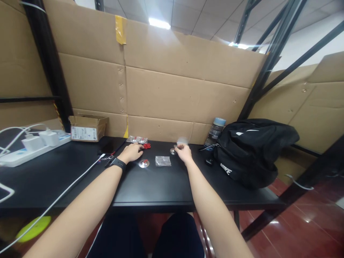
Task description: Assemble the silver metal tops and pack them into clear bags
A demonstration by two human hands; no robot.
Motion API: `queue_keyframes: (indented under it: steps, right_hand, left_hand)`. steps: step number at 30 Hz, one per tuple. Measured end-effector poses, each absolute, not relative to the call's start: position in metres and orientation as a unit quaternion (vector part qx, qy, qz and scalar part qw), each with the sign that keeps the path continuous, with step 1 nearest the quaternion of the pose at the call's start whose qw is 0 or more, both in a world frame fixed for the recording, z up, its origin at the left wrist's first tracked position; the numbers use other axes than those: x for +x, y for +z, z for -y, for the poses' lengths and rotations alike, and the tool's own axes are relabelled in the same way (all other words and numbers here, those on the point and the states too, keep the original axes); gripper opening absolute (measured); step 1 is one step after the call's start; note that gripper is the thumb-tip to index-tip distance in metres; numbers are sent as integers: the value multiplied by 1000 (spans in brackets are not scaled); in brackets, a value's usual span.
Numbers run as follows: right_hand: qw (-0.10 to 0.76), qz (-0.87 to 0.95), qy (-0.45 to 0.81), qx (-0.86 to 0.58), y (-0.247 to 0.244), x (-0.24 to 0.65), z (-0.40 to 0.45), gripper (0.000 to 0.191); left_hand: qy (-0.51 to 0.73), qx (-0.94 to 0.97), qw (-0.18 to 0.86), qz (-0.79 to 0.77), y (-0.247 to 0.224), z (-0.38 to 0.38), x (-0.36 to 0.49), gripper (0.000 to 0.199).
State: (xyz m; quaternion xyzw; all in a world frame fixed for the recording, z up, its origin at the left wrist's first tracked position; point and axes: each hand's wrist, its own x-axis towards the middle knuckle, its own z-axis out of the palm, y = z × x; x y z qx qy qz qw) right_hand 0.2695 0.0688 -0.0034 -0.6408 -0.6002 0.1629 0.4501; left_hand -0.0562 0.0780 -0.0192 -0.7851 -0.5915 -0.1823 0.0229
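My left hand [131,153], a dark watch [118,163] on its wrist, rests on the table with thumb and fingers apart. Its fingertips reach a small red item [146,146] whose kind I cannot make out. Just below lies a shiny round metal disc [144,163] with a red centre. My right hand [184,153] pinches the edge of a second metal disc [172,151] at the table surface. Between the hands lies a small clear plastic packet [163,161]. Behind my left hand is a clear bag [136,139] with shiny and red pieces inside.
A black backpack [249,154] and a bottle with a blue lid [215,132] stand on the right. To the left are a cardboard box [88,128], a white power strip [34,150] and a white cable [80,178]. A cardboard wall [172,96] closes the back.
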Motion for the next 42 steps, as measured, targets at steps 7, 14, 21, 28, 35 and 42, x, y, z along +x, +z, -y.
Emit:
queue_keyframes:
  steps: [7, 14, 21, 28, 35, 42]
  right_hand:
    - [465, 612, 160, -619, -7, 271, -72, 18]
    - [476, 624, 165, -597, -9, 272, -73, 19]
    - [562, 566, 298, -525, -6, 263, -70, 27]
    - [609, 489, 447, -436, 11, 259, -54, 41]
    - [630, 440, 568, -297, 21, 258, -41, 47]
    - [579, 533, 541, -298, 22, 240, -32, 53]
  left_hand:
    - [-173, -777, 35, 604, -15, -74, -54, 41]
    - [-170, -780, 59, 600, -14, -70, -50, 42]
    - [-200, -785, 64, 583, -6, -62, -48, 22]
    - [-196, -783, 56, 588, -5, -58, -44, 20]
    - [-260, -805, 18, 533, 6, -49, -27, 25]
    - [-399, -812, -98, 415, 29, -28, -4, 30]
